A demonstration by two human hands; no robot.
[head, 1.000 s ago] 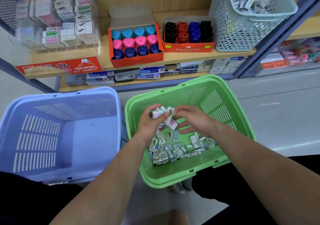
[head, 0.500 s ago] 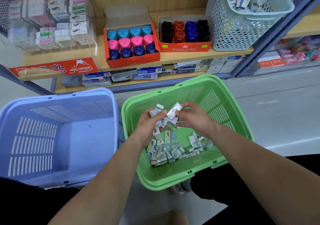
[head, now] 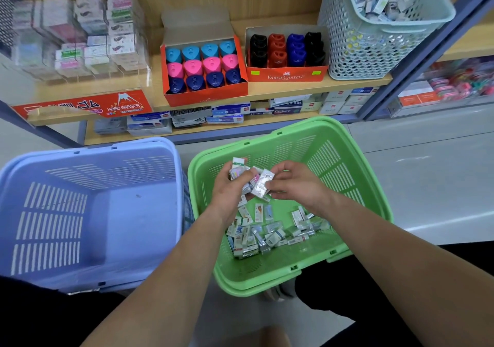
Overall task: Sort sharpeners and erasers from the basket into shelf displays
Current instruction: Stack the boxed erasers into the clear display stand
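Observation:
A green basket on the floor holds several small wrapped erasers along its near side. Over it, my left hand grips a bunch of erasers that stick up above the fingers. My right hand pinches one wrapped eraser right against that bunch. On the shelf above stand an orange box of blue, pink and navy sharpeners, a Faber-Castell box of black, red and blue sharpeners, and clear eraser displays at the left.
A blue basket stands to the left, touching the green one. A pale perforated basket full of small packs sits at the shelf's right end. Flat boxes fill the lower shelf. A blue upright rises at the right.
Both hands have risen a little above the loose erasers. My right hand has brought one wrapped eraser up against the bunch in my left hand.

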